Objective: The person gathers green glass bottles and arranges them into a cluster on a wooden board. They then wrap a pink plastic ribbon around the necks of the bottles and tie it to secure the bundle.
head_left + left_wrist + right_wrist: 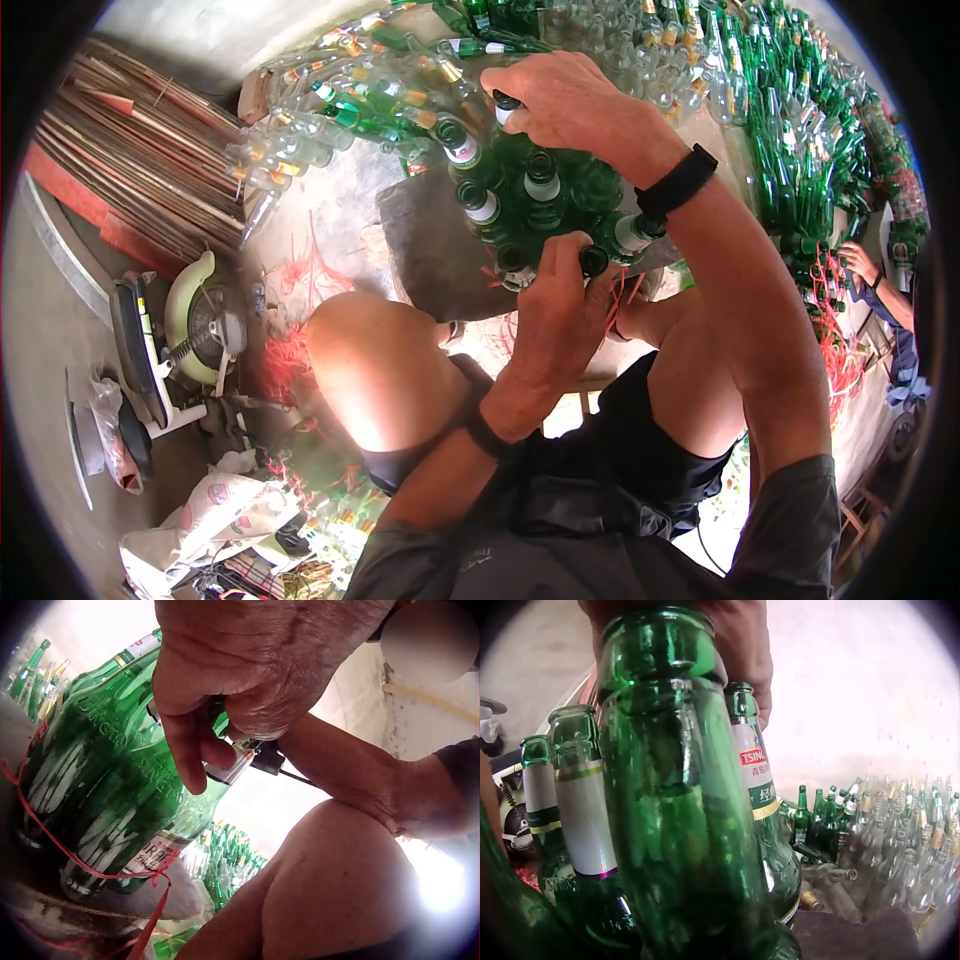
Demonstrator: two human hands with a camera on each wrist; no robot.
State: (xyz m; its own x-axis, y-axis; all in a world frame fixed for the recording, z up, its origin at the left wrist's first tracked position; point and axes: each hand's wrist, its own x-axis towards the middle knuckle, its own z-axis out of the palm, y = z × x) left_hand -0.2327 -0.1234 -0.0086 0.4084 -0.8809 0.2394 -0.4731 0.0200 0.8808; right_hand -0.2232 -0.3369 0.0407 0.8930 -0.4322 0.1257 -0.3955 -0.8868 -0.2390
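A cluster of green glass beer bottles point(542, 190) stands upright on a dark slab point(430, 250) between the person's knees. The left hand point(560, 315) grips a bottle neck on the near side, fingers curled round it; in the left wrist view its fingers partly hide that neck. At the far side the right hand point(585, 110) holds another bottle by its neck point(504, 112), just under the mouth. Red string point(97, 871) runs around the lower part of the bottles, with a knot and a hanging end. In the right wrist view, a near bottle point(675, 787) covers much of the right hand.
Many green and clear bottles point(800, 140) crowd the back and right. Loose bottles point(380, 100) lie at the back left. Long rods point(150, 130) and a wheel point(205, 325) are at the left. Another person's hand point(858, 262) touches bottles at far right, near red string point(838, 355).
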